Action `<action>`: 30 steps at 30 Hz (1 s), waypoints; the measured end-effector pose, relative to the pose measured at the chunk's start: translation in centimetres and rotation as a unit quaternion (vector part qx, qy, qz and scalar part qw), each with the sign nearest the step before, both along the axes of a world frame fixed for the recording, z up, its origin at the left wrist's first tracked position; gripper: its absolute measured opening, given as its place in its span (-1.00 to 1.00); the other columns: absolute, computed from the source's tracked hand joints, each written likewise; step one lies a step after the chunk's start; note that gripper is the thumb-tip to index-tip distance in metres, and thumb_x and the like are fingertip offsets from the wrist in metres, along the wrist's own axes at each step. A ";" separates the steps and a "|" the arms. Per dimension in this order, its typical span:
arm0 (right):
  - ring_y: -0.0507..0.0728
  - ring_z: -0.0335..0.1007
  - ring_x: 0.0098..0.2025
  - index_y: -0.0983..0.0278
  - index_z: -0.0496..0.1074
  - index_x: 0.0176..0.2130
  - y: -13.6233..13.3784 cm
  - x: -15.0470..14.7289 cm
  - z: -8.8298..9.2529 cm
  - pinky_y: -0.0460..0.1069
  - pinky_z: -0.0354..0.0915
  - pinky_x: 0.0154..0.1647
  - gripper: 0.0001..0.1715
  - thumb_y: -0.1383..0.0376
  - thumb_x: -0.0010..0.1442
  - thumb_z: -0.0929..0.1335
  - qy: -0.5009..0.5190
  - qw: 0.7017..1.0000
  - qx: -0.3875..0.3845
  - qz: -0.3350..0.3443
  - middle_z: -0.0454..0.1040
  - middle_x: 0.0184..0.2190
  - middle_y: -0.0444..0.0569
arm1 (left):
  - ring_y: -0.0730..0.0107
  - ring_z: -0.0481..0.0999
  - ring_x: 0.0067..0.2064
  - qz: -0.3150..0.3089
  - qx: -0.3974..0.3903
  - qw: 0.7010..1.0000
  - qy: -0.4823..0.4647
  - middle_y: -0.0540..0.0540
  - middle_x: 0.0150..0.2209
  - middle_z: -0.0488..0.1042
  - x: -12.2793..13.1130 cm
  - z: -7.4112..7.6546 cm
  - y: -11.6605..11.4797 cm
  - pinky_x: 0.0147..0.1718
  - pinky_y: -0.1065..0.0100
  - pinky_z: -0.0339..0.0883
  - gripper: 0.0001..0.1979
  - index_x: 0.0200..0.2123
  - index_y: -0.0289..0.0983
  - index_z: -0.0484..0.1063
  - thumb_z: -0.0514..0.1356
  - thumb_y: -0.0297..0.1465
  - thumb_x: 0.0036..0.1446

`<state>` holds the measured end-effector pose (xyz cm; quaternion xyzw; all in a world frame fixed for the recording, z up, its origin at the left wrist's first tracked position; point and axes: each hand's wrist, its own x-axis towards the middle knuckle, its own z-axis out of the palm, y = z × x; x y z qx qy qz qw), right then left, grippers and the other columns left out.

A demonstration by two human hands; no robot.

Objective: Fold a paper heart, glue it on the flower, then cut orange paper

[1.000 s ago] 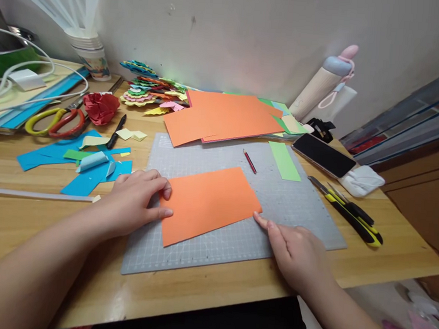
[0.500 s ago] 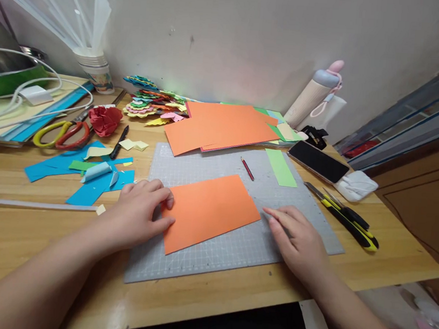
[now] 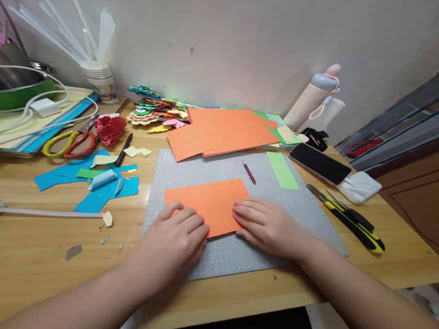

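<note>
A rectangular sheet of orange paper (image 3: 210, 194) lies on the grey cutting mat (image 3: 306, 215). My left hand (image 3: 179, 237) is closed over its near left part, fingers bent on top and the thumb hidden. At the sheet's right end, my right hand (image 3: 264, 223) lies flat with fingers stretched out over the edge. Behind the sheet, a short dark red pencil (image 3: 249, 172) rests on the mat, with a light green paper strip (image 3: 282, 171) to its right.
More orange sheets (image 3: 225, 132) lie at the back, by layered paper flowers (image 3: 148, 109). Blue scraps (image 3: 107, 189), scissors (image 3: 70, 143) and a crumpled red paper piece (image 3: 109, 128) are left. A phone (image 3: 320, 163), white case (image 3: 361, 187) and utility knife (image 3: 350, 224) lie right; a bottle (image 3: 310, 100) stands behind.
My right hand has moved left onto the sheet's right end. My left hand has slid from the left edge to the near left part. The view has shifted slightly.
</note>
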<state>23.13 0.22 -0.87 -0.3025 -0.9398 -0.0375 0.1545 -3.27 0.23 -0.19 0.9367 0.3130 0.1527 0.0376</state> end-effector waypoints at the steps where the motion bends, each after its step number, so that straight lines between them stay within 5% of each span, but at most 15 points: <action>1: 0.20 0.41 -0.02 0.38 0.43 -0.04 -0.1 -0.2 -0.1 0.14 0.37 -0.02 -0.70 0.35 0.24 0.29 0.012 1.000 0.009 0.017 0.53 -0.12 0.11 | 0.34 0.47 -0.22 -0.001 0.025 1.000 -0.012 0.02 -0.31 0.54 0.0 0.1 0.0 -0.12 0.20 0.12 -0.82 -0.25 -0.22 0.43 0.03 -0.49 0.23; 7: 0.13 0.49 -0.20 0.22 0.48 -0.11 -1.2 -1.9 0.4 0.06 0.43 -0.22 -0.72 0.40 0.23 0.26 0.053 0.996 0.042 -0.052 0.58 -0.22 0.02 | 0.32 0.51 -0.25 0.037 0.117 0.992 -0.042 0.00 -0.29 0.58 -0.8 1.5 -0.3 -0.13 0.19 0.15 -0.87 -0.25 -0.23 0.43 0.10 -0.51 0.19; 11: 0.10 0.49 -0.25 0.18 0.50 -0.18 -1.6 -2.8 4.5 0.02 0.40 -0.24 -0.77 0.37 0.21 0.28 0.115 0.988 0.049 -0.094 0.58 -0.29 -0.04 | 0.28 0.52 -0.24 0.083 0.151 0.982 -0.077 0.02 -0.28 0.59 -1.5 4.5 -1.0 -0.13 0.17 0.20 -0.85 -0.21 -0.15 0.44 0.12 -0.46 0.17; 14: 0.08 0.47 -0.34 0.19 0.49 -0.32 -1.4 -2.2 8.8 -0.02 0.37 -0.29 -0.91 0.27 0.18 0.36 0.213 0.963 0.008 -0.165 0.56 -0.39 -0.07 | 0.32 0.50 -0.34 0.167 0.051 0.974 -0.145 0.07 -0.37 0.58 -2.1 7.7 -0.9 -0.17 0.19 0.27 -0.85 -0.31 -0.08 0.49 0.10 -0.32 0.19; 17: 0.06 0.41 -0.45 0.22 0.47 -0.41 -0.3 -0.9 11.0 -0.06 0.30 -0.47 -0.82 0.17 0.11 0.40 0.346 0.891 -0.171 -0.238 0.49 -0.49 -0.09 | 0.31 0.50 -0.38 0.247 -0.153 0.941 -0.174 0.06 -0.42 0.57 -2.6 9.7 0.3 -0.44 0.33 0.30 -0.76 -0.39 -0.09 0.52 0.15 -0.11 0.09; 20: 0.00 0.34 -0.51 0.28 0.44 -0.44 1.5 -0.2 9.6 -0.08 0.26 -0.50 -0.76 0.14 0.05 0.41 0.370 0.796 -0.420 -0.230 0.42 -0.55 -0.13 | 0.29 0.50 -0.39 0.247 -0.320 0.909 -0.099 0.02 -0.44 0.55 -2.5 9.3 2.3 -0.52 0.37 0.26 -0.71 -0.37 -0.14 0.53 0.14 -0.09 0.04; 23: -0.04 0.24 -0.56 0.31 0.38 -0.44 2.9 -0.9 6.3 -0.10 0.19 -0.54 -0.71 0.13 0.02 0.42 0.365 0.729 -0.526 -0.244 0.37 -0.57 -0.16 | 0.28 0.49 -0.34 0.206 -0.368 0.907 -0.019 -0.02 -0.37 0.55 -1.3 7.4 3.8 -0.46 0.35 0.25 -0.73 -0.31 -0.14 0.52 0.12 -0.15 0.05; 30: -0.08 0.08 -0.61 0.29 0.36 -0.44 3.4 -2.9 1.9 -0.14 0.02 -0.65 -0.77 0.18 0.05 0.39 0.321 0.745 -0.556 -0.179 0.24 -0.61 -0.22 | 0.41 0.36 -0.46 0.142 -0.394 0.906 -0.059 0.00 -0.47 0.46 3.6 3.5 5.1 -0.51 0.40 0.14 -0.79 -0.43 -0.22 0.46 0.06 -0.29 0.02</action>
